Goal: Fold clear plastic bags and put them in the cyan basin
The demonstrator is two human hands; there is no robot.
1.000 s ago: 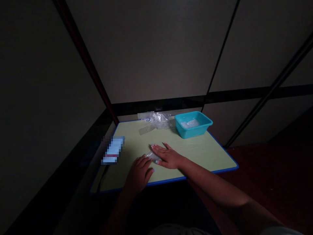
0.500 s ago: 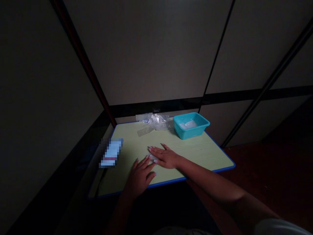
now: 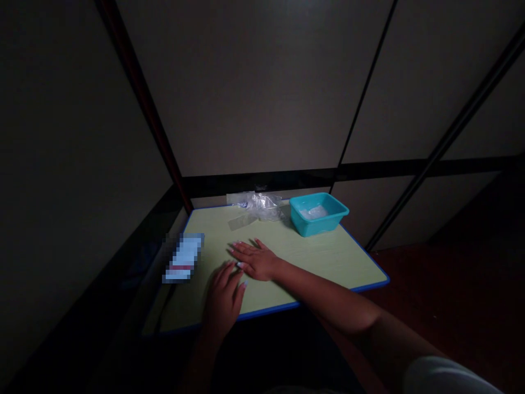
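My right hand (image 3: 257, 261) lies flat on the pale yellow-green table (image 3: 311, 262), its fingers stretched out to the left. Close beside it, my left hand (image 3: 223, 295) rests with fingers extended and thumb apart, its fingertips near the right thumb. Whatever lies beneath the hands is covered, and I cannot make it out. Beyond them, at the table's back edge, is a crumpled heap of clear plastic bags (image 3: 262, 205), with one flat strip pointing towards the hands.
A turquoise plastic basket (image 3: 318, 225) stands at the back right, with clear plastic packets (image 3: 315, 212) inside. On the left edge lies a pixelated pale rectangular object (image 3: 184, 257). The table has a blue rim, and a panelled wall (image 3: 254, 98) rises behind it.
My right hand has slid left across the table, over the small clear plastic piece that showed between the hands. My left hand has shifted slightly left. The view has moved a little.
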